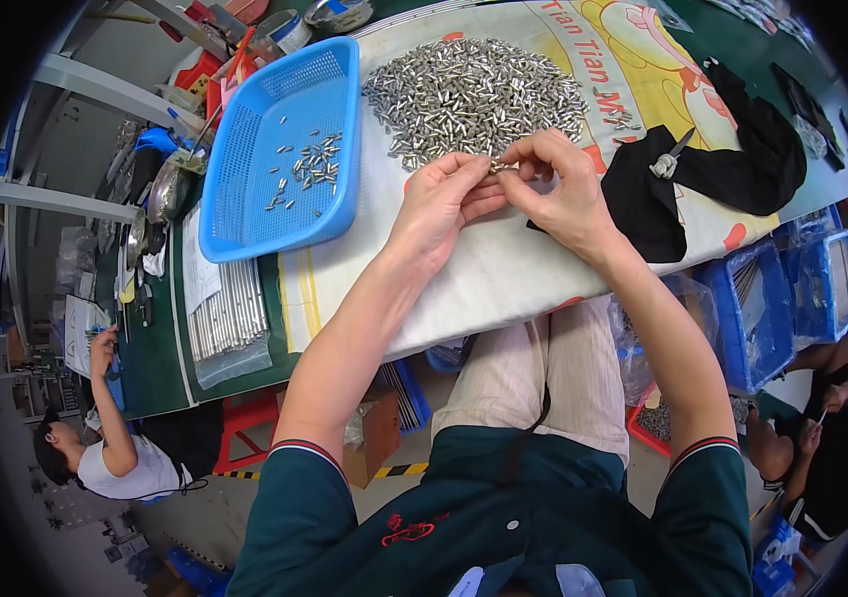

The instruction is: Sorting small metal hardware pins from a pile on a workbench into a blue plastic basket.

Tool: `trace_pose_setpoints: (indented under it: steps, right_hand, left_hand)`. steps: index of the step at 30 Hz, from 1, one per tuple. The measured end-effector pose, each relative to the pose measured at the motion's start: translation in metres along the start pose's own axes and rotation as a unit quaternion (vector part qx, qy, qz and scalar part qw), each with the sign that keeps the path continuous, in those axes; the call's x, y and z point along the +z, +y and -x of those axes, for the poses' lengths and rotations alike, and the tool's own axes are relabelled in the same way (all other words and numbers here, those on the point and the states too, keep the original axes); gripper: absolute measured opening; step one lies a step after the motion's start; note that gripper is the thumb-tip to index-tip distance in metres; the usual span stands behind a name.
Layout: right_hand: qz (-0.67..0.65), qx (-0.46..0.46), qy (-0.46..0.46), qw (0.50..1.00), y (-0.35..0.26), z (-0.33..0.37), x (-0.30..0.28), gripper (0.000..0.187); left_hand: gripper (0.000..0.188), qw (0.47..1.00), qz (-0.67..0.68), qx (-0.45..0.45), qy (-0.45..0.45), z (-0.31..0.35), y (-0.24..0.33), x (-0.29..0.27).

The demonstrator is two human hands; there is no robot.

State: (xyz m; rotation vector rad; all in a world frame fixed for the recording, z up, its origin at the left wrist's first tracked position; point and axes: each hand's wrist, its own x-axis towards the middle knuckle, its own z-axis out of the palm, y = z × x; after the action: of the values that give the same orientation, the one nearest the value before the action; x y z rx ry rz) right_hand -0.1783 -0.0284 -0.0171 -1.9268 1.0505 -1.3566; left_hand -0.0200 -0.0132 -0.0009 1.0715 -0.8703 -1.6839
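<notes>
My left hand [436, 204] and my right hand [558, 189] meet over the near edge of a pile of small metal pins [478, 95]. Between their pinched fingertips is a small shiny metal pin [496, 169], mostly covered by the fingers. The pins in the pile are silvery, short and pointed, spread on a printed cloth [454, 308]. To the left stands a blue perforated plastic basket [230, 224], slightly tilted in view. A loose group of similar pins [316, 164] lies on its bottom.
Right of my hands, a small blade with a wrapped handle [664, 165] rests on black cloth [747, 174]. Bundled metal rods [230, 313] lie left, near the table edge. Blue bins [832, 289] stand at the right. One person [135, 453] sits left, another [832, 418] right.
</notes>
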Motion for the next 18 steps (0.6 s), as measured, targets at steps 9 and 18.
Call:
trace_pose_setpoints:
  steps: [9, 18]
  right_hand:
    - [0.195, -0.252, 0.121, 0.94, -0.002, 0.0, 0.007, 0.011]
    - [0.225, -0.14, 0.14, 0.954, -0.006, -0.012, -0.027, 0.008]
  left_hand:
    - [0.013, 1.0, 0.02, -0.002, -0.01, 0.0, -0.004, -0.002]
    - [0.016, 0.997, 0.074, -0.012, -0.013, 0.003, 0.0, -0.016]
